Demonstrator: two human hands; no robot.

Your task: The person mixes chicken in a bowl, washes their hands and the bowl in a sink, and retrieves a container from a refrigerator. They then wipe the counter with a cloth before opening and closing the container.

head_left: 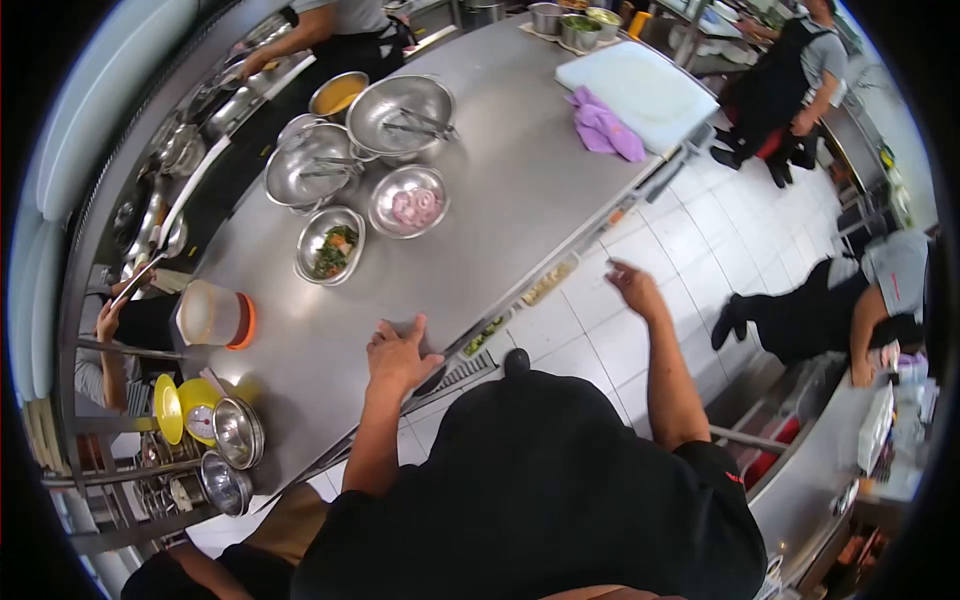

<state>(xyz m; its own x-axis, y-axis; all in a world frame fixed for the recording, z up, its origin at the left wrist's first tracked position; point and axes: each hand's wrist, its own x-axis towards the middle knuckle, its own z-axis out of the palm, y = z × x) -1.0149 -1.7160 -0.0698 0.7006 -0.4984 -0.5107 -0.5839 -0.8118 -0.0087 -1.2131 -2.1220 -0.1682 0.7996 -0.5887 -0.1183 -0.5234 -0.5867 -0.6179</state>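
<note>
My left hand rests on the steel table by its front edge, fingers spread and holding nothing. My right hand hangs in the air beyond the edge, over the tiled floor, fingers loosely stretched and partly bent; I make out nothing in it. Farther up the table stand a steel bowl of sliced onion and a bowl of chopped greens with orange pieces. Behind them are two larger bowls, a near one and a far one, each with metal tongs inside.
A white cutting board with a purple cloth lies at the far right. Left are an orange-based container, a yellow scale and stacked bowls. Narrow food trays line the table edge. Several co-workers stand around.
</note>
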